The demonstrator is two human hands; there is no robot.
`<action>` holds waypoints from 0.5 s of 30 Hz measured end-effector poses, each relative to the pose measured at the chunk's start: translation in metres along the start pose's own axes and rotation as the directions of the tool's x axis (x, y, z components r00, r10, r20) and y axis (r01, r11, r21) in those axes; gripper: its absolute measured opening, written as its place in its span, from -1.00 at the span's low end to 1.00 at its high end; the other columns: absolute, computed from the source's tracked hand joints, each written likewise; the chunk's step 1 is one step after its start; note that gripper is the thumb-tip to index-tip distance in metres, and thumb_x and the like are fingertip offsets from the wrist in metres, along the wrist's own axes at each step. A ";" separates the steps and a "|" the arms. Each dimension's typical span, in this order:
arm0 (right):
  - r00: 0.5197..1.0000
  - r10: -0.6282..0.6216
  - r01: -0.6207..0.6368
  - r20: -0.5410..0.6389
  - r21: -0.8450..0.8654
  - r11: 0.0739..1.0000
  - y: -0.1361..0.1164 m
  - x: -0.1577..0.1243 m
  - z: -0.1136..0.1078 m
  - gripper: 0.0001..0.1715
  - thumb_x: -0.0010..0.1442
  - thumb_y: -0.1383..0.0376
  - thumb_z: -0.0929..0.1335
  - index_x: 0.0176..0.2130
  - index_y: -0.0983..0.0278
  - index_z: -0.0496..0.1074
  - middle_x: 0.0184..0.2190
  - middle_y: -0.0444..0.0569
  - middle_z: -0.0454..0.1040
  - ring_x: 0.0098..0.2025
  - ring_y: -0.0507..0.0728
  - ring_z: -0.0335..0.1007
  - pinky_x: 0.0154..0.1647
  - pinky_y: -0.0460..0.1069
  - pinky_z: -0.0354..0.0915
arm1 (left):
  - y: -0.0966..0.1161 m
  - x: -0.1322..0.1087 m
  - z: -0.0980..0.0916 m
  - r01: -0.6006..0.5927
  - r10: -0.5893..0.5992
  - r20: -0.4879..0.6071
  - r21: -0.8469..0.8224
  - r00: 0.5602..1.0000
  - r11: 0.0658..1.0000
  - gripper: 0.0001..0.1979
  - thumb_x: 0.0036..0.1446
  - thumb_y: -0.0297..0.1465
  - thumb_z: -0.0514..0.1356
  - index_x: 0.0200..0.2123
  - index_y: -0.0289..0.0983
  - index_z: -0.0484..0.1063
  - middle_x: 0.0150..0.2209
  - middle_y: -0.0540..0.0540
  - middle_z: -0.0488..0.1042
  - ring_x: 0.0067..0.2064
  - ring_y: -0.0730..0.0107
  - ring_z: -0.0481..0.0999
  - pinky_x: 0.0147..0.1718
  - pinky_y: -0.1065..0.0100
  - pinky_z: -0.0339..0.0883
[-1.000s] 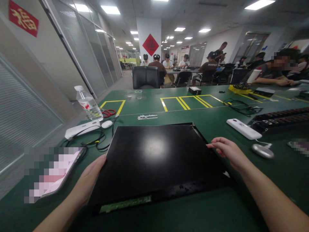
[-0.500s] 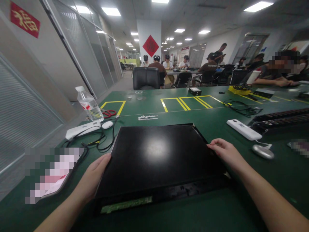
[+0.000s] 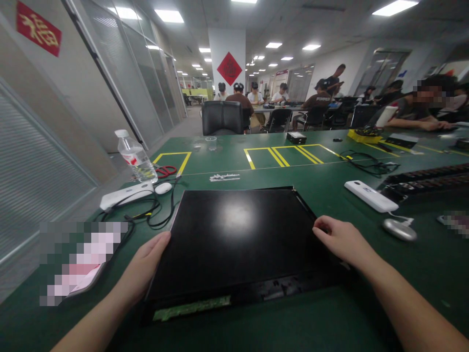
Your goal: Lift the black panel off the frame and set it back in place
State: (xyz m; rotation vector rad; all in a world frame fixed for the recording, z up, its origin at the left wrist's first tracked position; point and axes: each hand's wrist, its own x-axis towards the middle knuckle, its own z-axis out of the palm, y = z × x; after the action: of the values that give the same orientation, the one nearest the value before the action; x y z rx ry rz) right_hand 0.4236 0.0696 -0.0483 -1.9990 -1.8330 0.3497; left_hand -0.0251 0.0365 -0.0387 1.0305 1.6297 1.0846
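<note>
A black LCD panel (image 3: 234,244) lies face up on the table in front of me, with a bright light reflected in it. A strip of green circuit board (image 3: 192,308) shows along its near edge at the left. My left hand (image 3: 144,264) grips the panel's left edge, thumb on top and the other fingers hidden beneath or behind the side. At the right edge my right hand (image 3: 340,239) is closed in a pinch, thumb and forefinger on the rim. A narrow dark frame shows along the panel's right and near sides.
A water bottle (image 3: 136,159), red-handled scissors (image 3: 166,171), a white power bank (image 3: 126,195) and black cables stand left on the green table (image 3: 205,210). Right are another white power bank (image 3: 370,196) and a silver mouse-shaped object (image 3: 399,230). A person (image 3: 417,112) sits at far right.
My right hand has shifted slightly down along the panel's right edge, its fingers curling more. My left hand and the panel stay nearly in place.
</note>
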 end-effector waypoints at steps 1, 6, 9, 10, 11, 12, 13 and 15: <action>1.000 -0.004 0.004 -0.007 0.006 1.000 0.001 0.000 0.000 -0.82 0.11 0.14 0.34 -0.38 0.11 0.53 -0.35 -0.06 0.63 -0.33 0.20 0.51 -0.33 0.04 0.26 | 0.000 0.000 0.000 0.000 0.000 0.000 -0.006 1.000 1.000 -0.61 -0.03 0.00 0.33 -0.26 -0.16 0.62 -0.32 -0.04 0.72 -0.29 0.05 0.69 -0.35 0.28 0.53; 1.000 0.016 -0.016 -0.011 0.039 0.999 0.001 0.003 -0.002 -0.82 0.09 0.14 0.34 -0.42 0.12 0.52 -0.42 -0.08 0.62 -0.37 0.18 0.51 -0.35 0.02 0.26 | 0.003 -0.003 0.004 0.024 -0.025 -0.028 -0.060 0.999 0.998 -0.72 -0.03 -0.11 0.35 -0.32 -0.15 0.63 -0.41 -0.01 0.71 -0.36 0.10 0.68 -0.37 0.30 0.52; 0.999 0.036 -0.036 0.011 0.044 0.998 -0.001 0.004 -0.004 -0.82 0.09 0.15 0.34 -0.42 0.13 0.52 -0.44 -0.08 0.61 -0.37 0.18 0.51 -0.36 0.02 0.26 | 0.007 -0.005 0.007 0.037 -0.040 -0.046 -0.066 0.998 0.997 -0.77 -0.02 -0.16 0.33 -0.34 -0.15 0.64 -0.46 -0.01 0.70 -0.42 0.11 0.66 -0.38 0.28 0.53; 0.999 0.038 -0.039 0.014 0.045 0.998 -0.001 0.005 -0.005 -0.82 0.09 0.15 0.33 -0.42 0.13 0.52 -0.43 -0.08 0.61 -0.37 0.18 0.51 -0.35 0.02 0.27 | 0.009 -0.005 0.008 0.039 -0.043 -0.052 -0.063 0.998 0.997 -0.78 -0.01 -0.17 0.31 -0.34 -0.15 0.64 -0.47 -0.01 0.69 -0.44 0.11 0.66 -0.38 0.27 0.53; 0.999 0.041 -0.041 0.014 0.044 0.998 -0.001 0.005 -0.005 -0.82 0.09 0.15 0.33 -0.42 0.13 0.52 -0.43 -0.08 0.61 -0.36 0.18 0.51 -0.35 0.02 0.27 | 0.010 -0.006 0.009 0.041 -0.044 -0.063 -0.059 0.997 0.997 -0.77 0.00 -0.17 0.30 -0.35 -0.15 0.64 -0.48 -0.01 0.69 -0.44 0.11 0.66 -0.38 0.26 0.53; 0.999 0.044 -0.044 0.012 0.042 0.998 -0.001 0.005 -0.005 -0.82 0.10 0.15 0.33 -0.42 0.13 0.52 -0.42 -0.08 0.61 -0.36 0.18 0.52 -0.35 0.02 0.26 | 0.012 -0.007 0.010 0.044 -0.048 -0.075 -0.054 0.996 0.998 -0.77 0.01 -0.17 0.28 -0.35 -0.15 0.64 -0.49 -0.01 0.69 -0.44 0.11 0.66 -0.37 0.26 0.53; 0.999 0.047 -0.047 0.009 0.039 0.998 0.000 0.005 -0.005 -0.81 0.10 0.15 0.33 -0.42 0.13 0.52 -0.43 -0.08 0.61 -0.36 0.18 0.52 -0.35 0.01 0.26 | 0.014 -0.008 0.011 0.053 -0.057 -0.089 -0.051 0.994 0.997 -0.77 0.03 -0.18 0.26 -0.35 -0.15 0.65 -0.50 -0.01 0.68 -0.44 0.11 0.66 -0.36 0.26 0.54; 0.999 0.047 -0.047 0.006 0.038 0.998 0.001 0.006 -0.005 -0.81 0.10 0.15 0.33 -0.42 0.12 0.53 -0.44 -0.09 0.61 -0.37 0.17 0.51 -0.37 0.01 0.25 | 0.017 -0.009 0.012 0.077 -0.084 -0.118 -0.062 0.989 0.995 -0.79 0.05 -0.22 0.22 -0.36 -0.14 0.65 -0.51 0.00 0.67 -0.43 0.12 0.66 -0.37 0.27 0.54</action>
State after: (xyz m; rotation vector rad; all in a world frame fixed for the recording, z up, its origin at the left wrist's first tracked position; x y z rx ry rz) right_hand 0.4277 0.0745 -0.0437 -2.0198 -1.7709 0.4007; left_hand -0.0083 0.0347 -0.0232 0.8689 1.7108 1.1519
